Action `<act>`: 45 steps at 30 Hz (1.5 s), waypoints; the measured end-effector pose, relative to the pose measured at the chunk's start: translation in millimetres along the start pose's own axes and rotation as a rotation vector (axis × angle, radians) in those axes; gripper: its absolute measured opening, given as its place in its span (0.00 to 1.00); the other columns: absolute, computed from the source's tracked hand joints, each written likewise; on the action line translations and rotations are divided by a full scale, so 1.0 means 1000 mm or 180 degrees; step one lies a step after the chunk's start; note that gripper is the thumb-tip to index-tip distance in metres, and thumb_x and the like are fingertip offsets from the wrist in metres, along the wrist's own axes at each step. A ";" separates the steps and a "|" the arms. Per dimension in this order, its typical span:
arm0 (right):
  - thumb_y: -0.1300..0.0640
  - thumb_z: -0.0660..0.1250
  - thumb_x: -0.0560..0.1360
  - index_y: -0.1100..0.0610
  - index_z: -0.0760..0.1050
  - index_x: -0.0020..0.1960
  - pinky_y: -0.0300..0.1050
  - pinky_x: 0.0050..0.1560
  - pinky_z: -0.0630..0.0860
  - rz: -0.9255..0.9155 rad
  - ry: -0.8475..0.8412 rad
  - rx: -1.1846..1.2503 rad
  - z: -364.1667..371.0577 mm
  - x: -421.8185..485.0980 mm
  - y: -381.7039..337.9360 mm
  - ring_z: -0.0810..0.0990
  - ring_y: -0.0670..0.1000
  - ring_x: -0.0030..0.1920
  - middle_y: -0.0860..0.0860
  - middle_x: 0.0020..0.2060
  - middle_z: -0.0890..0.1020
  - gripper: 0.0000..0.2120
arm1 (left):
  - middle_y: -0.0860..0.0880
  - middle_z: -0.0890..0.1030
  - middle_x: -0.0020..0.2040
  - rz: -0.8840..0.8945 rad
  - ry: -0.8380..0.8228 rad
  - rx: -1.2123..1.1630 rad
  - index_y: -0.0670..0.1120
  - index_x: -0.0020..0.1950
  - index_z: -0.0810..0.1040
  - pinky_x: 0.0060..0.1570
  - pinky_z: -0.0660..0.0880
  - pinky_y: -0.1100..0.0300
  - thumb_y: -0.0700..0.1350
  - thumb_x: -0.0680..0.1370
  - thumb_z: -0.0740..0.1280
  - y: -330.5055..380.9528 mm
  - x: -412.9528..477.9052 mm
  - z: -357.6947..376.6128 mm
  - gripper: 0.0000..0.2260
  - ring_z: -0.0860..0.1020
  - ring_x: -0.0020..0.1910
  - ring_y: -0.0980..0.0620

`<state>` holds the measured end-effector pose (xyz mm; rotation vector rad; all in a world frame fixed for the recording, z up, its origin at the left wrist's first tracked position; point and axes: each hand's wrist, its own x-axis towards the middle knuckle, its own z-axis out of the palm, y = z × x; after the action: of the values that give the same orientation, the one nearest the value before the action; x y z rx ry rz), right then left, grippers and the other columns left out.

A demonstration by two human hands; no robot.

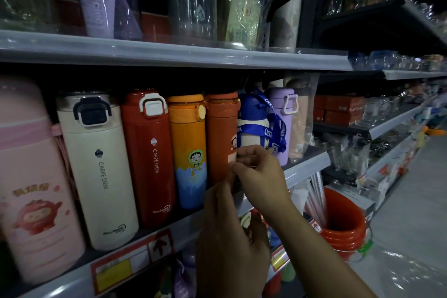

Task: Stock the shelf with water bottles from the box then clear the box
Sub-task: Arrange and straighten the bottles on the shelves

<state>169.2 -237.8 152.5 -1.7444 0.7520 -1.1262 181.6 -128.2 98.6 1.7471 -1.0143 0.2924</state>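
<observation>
- Eight bottles (96, 164) stand upright, caps up, in one row on the middle shelf (304, 169).
- Right hand (262, 174), fingers curled, and left hand (229, 230), reaching up, meet at the rust bottle's (221, 133) lower front; grip unclear.

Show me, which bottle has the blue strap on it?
The white bottle with the blue lid, between the dark orange bottle and the purple bottle. Only its strap is blue.

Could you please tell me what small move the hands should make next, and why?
Probably lift both hands off the dark orange bottle: it already stands upright on the shelf in the row, and the left hand and right hand only meet at its pale label.
</observation>
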 end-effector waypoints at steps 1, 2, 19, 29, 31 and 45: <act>0.59 0.73 0.75 0.50 0.80 0.54 0.52 0.53 0.84 0.0025 -0.0043 0.0053 0.001 0.001 0.001 0.86 0.45 0.43 0.47 0.43 0.87 0.09 | 0.53 0.74 0.73 -0.0023 -0.0038 0.0013 0.52 0.75 0.71 0.55 0.69 0.60 0.42 0.63 0.81 0.000 -0.001 0.001 0.41 0.71 0.67 0.57; 0.59 0.73 0.76 0.50 0.78 0.55 0.54 0.53 0.84 0.0045 -0.0083 0.0093 0.002 0.001 0.001 0.86 0.46 0.43 0.49 0.44 0.87 0.10 | 0.53 0.74 0.73 -0.0018 -0.0064 0.0045 0.52 0.75 0.71 0.55 0.69 0.60 0.43 0.62 0.81 0.000 -0.001 0.002 0.42 0.70 0.67 0.57; 0.53 0.75 0.76 0.48 0.75 0.58 0.53 0.54 0.85 -0.0142 -0.0225 0.0215 0.011 0.001 0.009 0.87 0.44 0.47 0.47 0.47 0.87 0.14 | 0.50 0.74 0.73 -0.0059 0.0058 0.0124 0.49 0.76 0.70 0.57 0.67 0.63 0.44 0.61 0.84 -0.008 -0.001 0.002 0.45 0.76 0.68 0.52; 0.52 0.72 0.79 0.47 0.78 0.65 0.43 0.51 0.82 -0.0288 -0.0443 0.0184 0.008 0.002 0.005 0.85 0.41 0.49 0.44 0.49 0.87 0.15 | 0.53 0.74 0.70 -0.0130 0.0127 -0.0085 0.53 0.72 0.71 0.51 0.62 0.75 0.45 0.61 0.83 -0.006 -0.006 0.001 0.42 0.76 0.62 0.55; 0.52 0.71 0.80 0.47 0.77 0.66 0.46 0.52 0.84 -0.0325 -0.0478 0.0128 0.008 0.002 0.006 0.86 0.42 0.49 0.45 0.50 0.86 0.16 | 0.54 0.74 0.69 -0.0135 0.0076 -0.0141 0.53 0.71 0.71 0.46 0.58 0.78 0.45 0.61 0.83 -0.006 -0.006 0.002 0.40 0.74 0.59 0.60; 0.50 0.69 0.81 0.48 0.73 0.70 0.52 0.60 0.83 -0.0428 -0.0726 -0.0160 0.003 0.003 0.008 0.84 0.43 0.54 0.44 0.54 0.85 0.18 | 0.55 0.76 0.64 -0.0095 0.0205 -0.0145 0.54 0.67 0.72 0.44 0.60 0.79 0.44 0.64 0.81 -0.005 -0.002 0.005 0.34 0.74 0.59 0.58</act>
<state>173.1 -242.8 146.2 -1.9504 0.5342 -0.9813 182.3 -130.7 92.2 1.6998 -0.9411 0.3024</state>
